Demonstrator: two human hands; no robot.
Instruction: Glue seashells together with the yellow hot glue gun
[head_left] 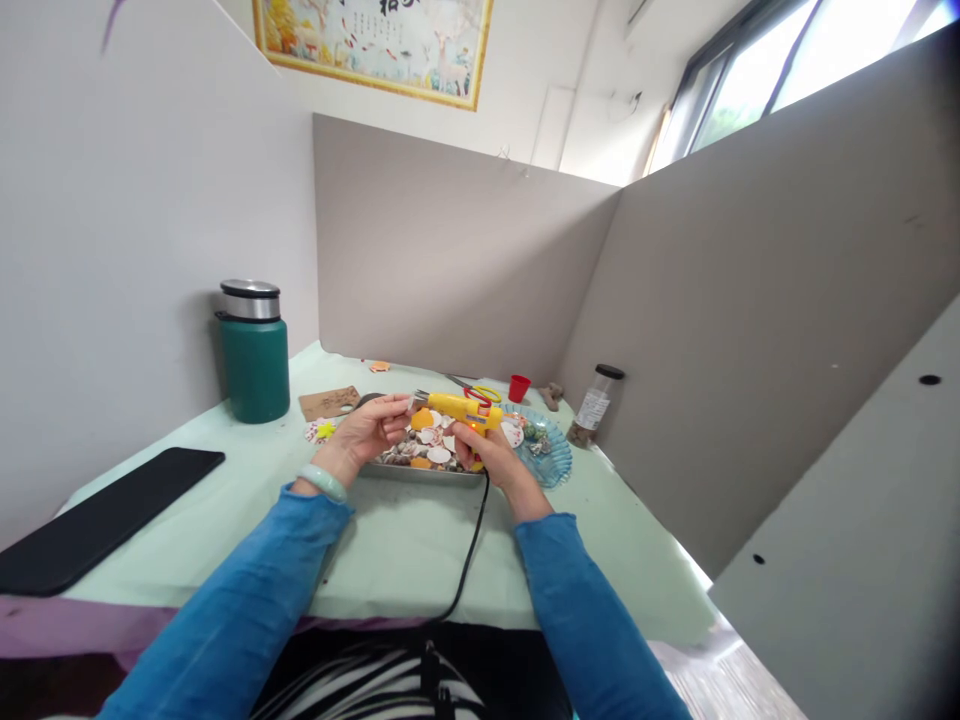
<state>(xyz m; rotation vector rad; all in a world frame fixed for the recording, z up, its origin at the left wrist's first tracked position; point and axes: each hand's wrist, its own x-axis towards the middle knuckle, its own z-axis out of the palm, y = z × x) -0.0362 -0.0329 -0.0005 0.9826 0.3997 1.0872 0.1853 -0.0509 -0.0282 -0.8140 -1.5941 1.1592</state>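
Forearms (600,620) forward; right hand (482,448) around yellow glue gun (452,405); left hand (373,427) in pinch on pale piece (411,403) near nozzle (421,395).

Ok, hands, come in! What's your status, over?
Right hand gripping yellow glue gun, pointed toward left hand. Left hand pinching small pale piece, too small to identify. Possible snag: black cord crossing pale green tablecloth.

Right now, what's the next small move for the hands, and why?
Probably a light trigger squeeze with the right hand: it grips the yellow glue gun, whose nozzle points toward the small pale piece pinched in the left hand. They look close; whether they touch is too small to tell.
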